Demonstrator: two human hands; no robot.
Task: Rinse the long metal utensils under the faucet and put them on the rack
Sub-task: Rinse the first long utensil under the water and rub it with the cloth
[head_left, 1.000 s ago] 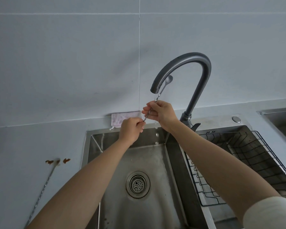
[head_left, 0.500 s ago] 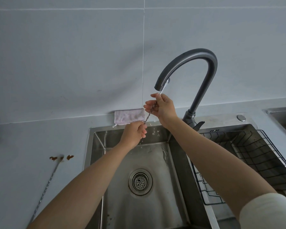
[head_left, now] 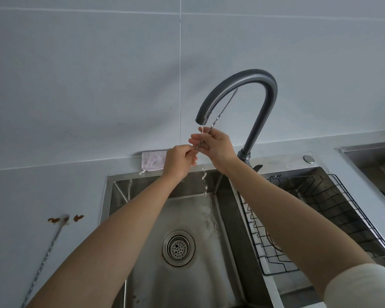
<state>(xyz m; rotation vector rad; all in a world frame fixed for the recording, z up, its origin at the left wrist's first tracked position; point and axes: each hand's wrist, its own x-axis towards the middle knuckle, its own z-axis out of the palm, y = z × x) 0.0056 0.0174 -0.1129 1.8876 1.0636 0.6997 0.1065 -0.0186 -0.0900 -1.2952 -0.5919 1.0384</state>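
A long twisted metal spoon slants up behind the dark grey faucet, its bowl partly hidden by the spout. My right hand grips its stem just under the spout mouth, and my left hand pinches the lower end. A thin stream of water falls past my fingers into the left sink basin. A second long twisted utensil lies on the counter at the left, its dirty head near brown smears. The black wire rack sits in the right basin.
A pink cloth hangs on the sink's back rim by the wall. The drain strainer is in the middle of the left basin. Another steel basin edge shows at far right. A round button sits behind the rack.
The spoon has tilted and slid up behind the spout. Both hands stay on it under the water, now closer together. The view shifted slightly.
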